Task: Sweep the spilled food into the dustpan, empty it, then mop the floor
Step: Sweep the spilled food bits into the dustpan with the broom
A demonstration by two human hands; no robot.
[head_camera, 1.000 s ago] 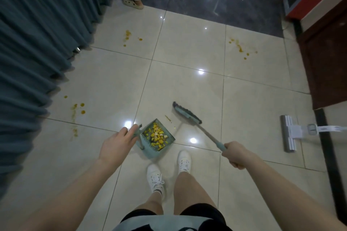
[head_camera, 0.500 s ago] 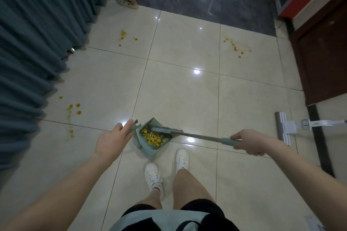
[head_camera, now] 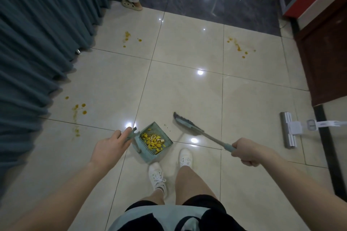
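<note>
**Dustpan loaded, broom drawn back, stains left on the floor**

Head view: The left hand (head_camera: pixel 110 147) is closed around the upright handle of the dustpan (head_camera: pixel 152 141), which sits on the floor (head_camera: pixel 187 90) just ahead of the person's white shoes (head_camera: pixel 170 167). Its open mouth faces away from the feet, toward the broom, probably so that scraps can be pushed straight in while the hand keeps it from sliding. The right hand (head_camera: pixel 247 153) is wrapped tight around the grip of the broom (head_camera: pixel 189 125), whose head rests just beside the dustpan's mouth, apart from it, angled as if ready for another stroke. A few tiny crumbs (head_camera: pixel 166 125) lie on the tile between the two.

The dustpan holds a heap of yellow food pieces (head_camera: pixel 153 141) with a few pale bits, piled against the comb at its back wall. It looks well filled, so the sweeping seems close to done and emptying should follow.

Yellow stains remain on the floor: one patch (head_camera: pixel 78 112) near the curtain (head_camera: pixel 37 43) along the left edge, one (head_camera: pixel 129 38) farther off by the same edge, and one (head_camera: pixel 237 47) toward the far right. These look like smears for mopping. The mop (head_camera: pixel 289 129) lies flat near the right edge, untouched, within easy reach for the last step.
</note>
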